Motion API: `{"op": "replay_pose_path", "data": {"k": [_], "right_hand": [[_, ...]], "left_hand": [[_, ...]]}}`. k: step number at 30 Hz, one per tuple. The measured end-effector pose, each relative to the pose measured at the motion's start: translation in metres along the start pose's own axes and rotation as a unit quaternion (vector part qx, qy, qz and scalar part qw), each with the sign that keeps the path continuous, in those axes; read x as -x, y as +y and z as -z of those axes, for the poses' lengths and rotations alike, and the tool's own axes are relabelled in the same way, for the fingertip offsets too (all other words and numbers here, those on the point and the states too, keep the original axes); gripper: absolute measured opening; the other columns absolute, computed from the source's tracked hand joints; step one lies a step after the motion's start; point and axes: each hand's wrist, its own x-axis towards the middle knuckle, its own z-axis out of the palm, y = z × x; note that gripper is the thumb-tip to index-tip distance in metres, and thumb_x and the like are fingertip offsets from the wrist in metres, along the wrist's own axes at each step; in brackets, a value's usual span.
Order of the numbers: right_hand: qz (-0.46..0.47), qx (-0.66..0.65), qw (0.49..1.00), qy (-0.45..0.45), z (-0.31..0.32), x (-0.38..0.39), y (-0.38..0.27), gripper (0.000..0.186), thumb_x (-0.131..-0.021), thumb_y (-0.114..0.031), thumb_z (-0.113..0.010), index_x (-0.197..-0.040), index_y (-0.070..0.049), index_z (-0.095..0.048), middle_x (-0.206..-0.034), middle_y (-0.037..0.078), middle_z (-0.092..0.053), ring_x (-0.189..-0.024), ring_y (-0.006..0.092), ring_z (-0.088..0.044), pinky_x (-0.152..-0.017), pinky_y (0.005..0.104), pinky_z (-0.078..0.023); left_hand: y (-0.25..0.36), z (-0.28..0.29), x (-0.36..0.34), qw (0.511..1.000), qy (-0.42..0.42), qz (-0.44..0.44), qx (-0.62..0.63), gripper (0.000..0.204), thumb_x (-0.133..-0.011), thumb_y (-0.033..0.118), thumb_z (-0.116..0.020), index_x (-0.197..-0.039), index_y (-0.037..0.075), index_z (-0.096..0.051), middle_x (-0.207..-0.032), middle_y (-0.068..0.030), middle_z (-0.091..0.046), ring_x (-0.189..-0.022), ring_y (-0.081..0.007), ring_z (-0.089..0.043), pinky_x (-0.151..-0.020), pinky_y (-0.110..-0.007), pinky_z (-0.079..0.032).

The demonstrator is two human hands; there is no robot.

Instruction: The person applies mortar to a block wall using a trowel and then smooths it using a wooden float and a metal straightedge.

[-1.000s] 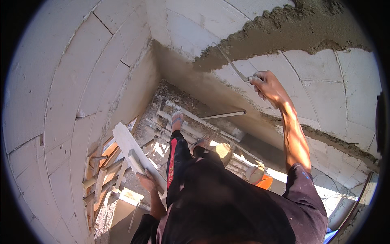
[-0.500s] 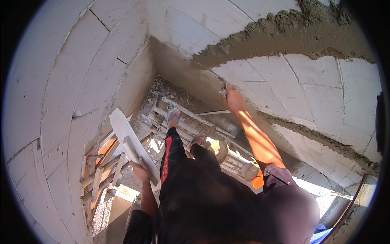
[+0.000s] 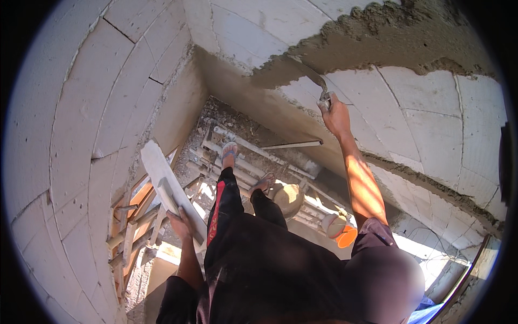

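Observation:
My right hand (image 3: pixel 335 116) is closed round the handle of a trowel (image 3: pixel 319 80), arm stretched out toward the wall. The trowel's blade lies at the lower left part of a band of wet grey mortar (image 3: pixel 388 43), which has a ragged upper edge. Low on the left, my left hand (image 3: pixel 179 222) grips the raised handle of a long pale plastering float (image 3: pixel 156 162). That float is tilted beside my leg, apart from the wall in front. Part of the left-hand fingers is hidden by the float.
Pale block walls (image 3: pixel 91 124) meet in a corner, with smooth grey render (image 3: pixel 237 81) below. I stand on a scaffold of poles (image 3: pixel 248 137) above rubble. A round bucket (image 3: pixel 288 200) and an orange container (image 3: pixel 346 236) are below right. Wooden framing (image 3: pixel 129 237) stands left.
My right hand has moved up and to the right, bringing the trowel from the render below to the mortar band. My left hand and the float have shifted slightly left.

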Motion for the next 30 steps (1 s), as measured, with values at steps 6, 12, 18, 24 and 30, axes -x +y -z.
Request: {"op": "replay_pose_path", "data": {"k": [6, 12, 18, 24, 30], "right_hand": [[-0.01, -0.05, 0.999, 0.014, 0.055, 0.017, -0.005, 0.03, -0.087, -0.024, -0.071, -0.102, 0.0, -0.06, -0.085, 0.024, -0.067, -0.08, 0.0443, -0.064, -0.071, 0.0469, -0.048], [-0.008, -0.229, 0.971, 0.072, 0.108, 0.063, -0.003, 0.021, -0.091, -0.017, -0.067, -0.1, -0.002, -0.057, -0.072, 0.009, -0.06, -0.063, 0.0185, -0.055, -0.06, 0.0313, -0.045], [-0.079, -0.383, 0.911, 0.133, 0.04, 0.149, 0.065, 0.022, -0.093, -0.017, -0.067, -0.103, -0.004, -0.053, -0.077, -0.001, -0.054, -0.066, 0.0064, -0.049, -0.059, 0.024, -0.042], [-0.202, -0.402, 0.883, 0.131, -0.116, 0.201, 0.134, 0.029, -0.088, -0.028, -0.067, -0.095, -0.004, -0.051, -0.07, 0.0, -0.052, -0.058, 0.0076, -0.05, -0.053, 0.0243, -0.041], [-0.125, -0.487, 0.821, 0.27, -0.302, 0.21, 0.187, 0.016, -0.097, -0.014, -0.059, -0.105, -0.002, -0.051, -0.075, 0.001, -0.054, -0.061, 0.0061, -0.051, -0.053, 0.0215, -0.041]], "left_hand": [[0.031, -0.003, -0.004, 0.998, 0.027, -0.058, -0.012, 0.049, -0.099, 0.033, -0.059, -0.125, -0.006, -0.044, -0.114, -0.033, -0.061, -0.104, -0.0496, -0.06, -0.089, -0.049, -0.047], [0.108, -0.019, -0.026, 0.975, 0.029, -0.2, 0.098, 0.048, -0.098, 0.026, -0.062, -0.128, -0.006, -0.042, -0.106, -0.0288, -0.062, -0.096, -0.0406, -0.063, -0.086, -0.043, -0.048], [0.242, -0.11, -0.04, 0.905, 0.013, -0.379, 0.194, 0.057, -0.093, 0.025, -0.069, -0.131, -0.006, -0.039, -0.102, -0.0263, -0.062, -0.092, -0.0376, -0.064, -0.083, -0.043, -0.05], [0.363, -0.266, -0.075, 0.772, -0.016, -0.527, 0.354, 0.052, -0.091, 0.016, -0.071, -0.128, -0.004, -0.039, -0.102, -0.022, -0.063, -0.089, -0.0335, -0.064, -0.081, -0.042, -0.05], [0.355, -0.437, -0.156, 0.748, 0.026, -0.567, 0.345, 0.05, -0.092, 0.016, -0.071, -0.125, -0.003, -0.04, -0.103, -0.0248, -0.06, -0.092, -0.0387, -0.061, -0.081, -0.044, -0.049]]}}
